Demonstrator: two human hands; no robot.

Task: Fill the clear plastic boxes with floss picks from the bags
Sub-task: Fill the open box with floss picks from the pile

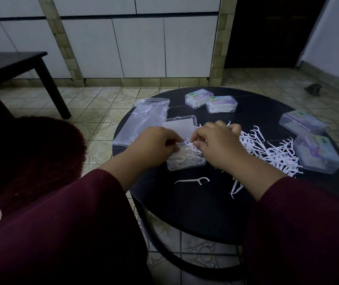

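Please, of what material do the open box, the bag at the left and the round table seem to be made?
Open box: clear rigid plastic, probably; the picks show through its walls.
Bag: thin soft plastic film, glossy and wrinkled.
Round table: dark smooth top with a faint sheen; whether painted wood, laminate or metal cannot be told.

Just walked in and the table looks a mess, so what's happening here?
A person is packing floss picks into an open clear box on the round black table. Both the left hand and right hand are pressing picks into it. A loose pile lies to the right, four closed boxes sit farther back and right, and a plastic bag lies on the left.
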